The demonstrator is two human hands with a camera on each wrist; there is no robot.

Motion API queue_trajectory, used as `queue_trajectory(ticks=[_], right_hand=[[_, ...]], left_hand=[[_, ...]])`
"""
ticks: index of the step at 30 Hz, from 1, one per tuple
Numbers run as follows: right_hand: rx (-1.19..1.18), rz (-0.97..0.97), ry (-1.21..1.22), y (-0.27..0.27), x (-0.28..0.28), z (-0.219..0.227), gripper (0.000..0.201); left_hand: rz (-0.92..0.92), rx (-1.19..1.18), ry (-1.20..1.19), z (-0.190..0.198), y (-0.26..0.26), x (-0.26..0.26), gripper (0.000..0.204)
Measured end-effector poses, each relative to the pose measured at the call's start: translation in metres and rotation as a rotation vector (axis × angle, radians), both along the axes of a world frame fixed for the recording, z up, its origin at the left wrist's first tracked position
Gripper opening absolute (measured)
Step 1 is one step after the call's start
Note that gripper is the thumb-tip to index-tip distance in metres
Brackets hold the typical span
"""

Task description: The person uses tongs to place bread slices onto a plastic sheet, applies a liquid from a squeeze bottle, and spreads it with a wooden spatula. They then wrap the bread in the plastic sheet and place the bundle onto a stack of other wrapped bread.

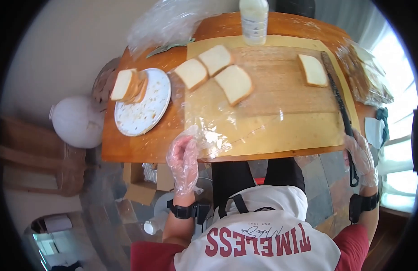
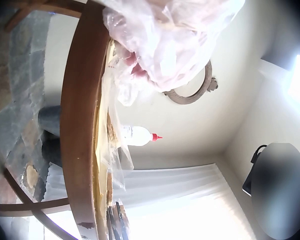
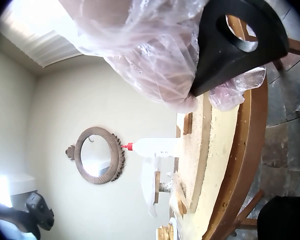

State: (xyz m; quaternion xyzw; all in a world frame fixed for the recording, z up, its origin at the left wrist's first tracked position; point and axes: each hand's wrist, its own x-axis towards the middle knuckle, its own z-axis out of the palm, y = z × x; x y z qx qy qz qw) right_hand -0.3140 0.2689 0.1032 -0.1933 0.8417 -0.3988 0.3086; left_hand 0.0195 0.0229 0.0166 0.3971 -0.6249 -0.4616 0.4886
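My left hand [image 1: 184, 156], in a clear plastic glove, is at the table's front edge with its fingers curled, pinching a clear plastic film [image 1: 213, 135] that spreads over the brown paper. My right hand [image 1: 360, 153], also gloved, grips the black handle [image 3: 240, 45] of a long dark knife [image 1: 336, 90] at the right front corner. The knife's blade points away from me, along the right side of the wooden board [image 1: 281, 77]. One bread slice [image 1: 313, 71] lies just left of the blade. Three more bread slices [image 1: 234, 84] lie together at the board's left side.
On the left, a white plate [image 1: 143, 108] holds crumbs and a stack of bread slices [image 1: 127, 86]. A white bottle [image 1: 254, 22] stands at the back. Bagged bread [image 1: 367, 74] lies at the right edge, and a crumpled plastic bag [image 1: 166, 22] at the back left.
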Motion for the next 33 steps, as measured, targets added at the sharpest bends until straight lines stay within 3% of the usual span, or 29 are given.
queue_trajectory(ticks=[6,9,15,27,33], right_hand=[[-0.158,-0.042,-0.17,0.014,0.012,-0.008,0.042],[-0.203,-0.082,-0.316,0.02,0.03,0.005,0.044],[-0.294,-0.056,-0.469,0.023,0.022,-0.001,0.04],[-0.411,-0.082,-0.636,-0.007,0.015,-0.007,0.044],[-0.425,-0.003,-0.505,-0.008,0.018,-0.018,0.043]], left_hand=[[0.072,0.014,-0.008,0.002,-0.005,0.004,0.015],[-0.061,0.039,0.005,0.034,-0.013,-0.005,0.016],[-0.377,-0.268,-0.071,0.093,-0.015,-0.067,0.017],[-0.48,-0.108,-0.104,0.08,0.001,-0.089,0.016],[-0.394,0.018,-0.114,0.067,0.003,-0.074,0.017]])
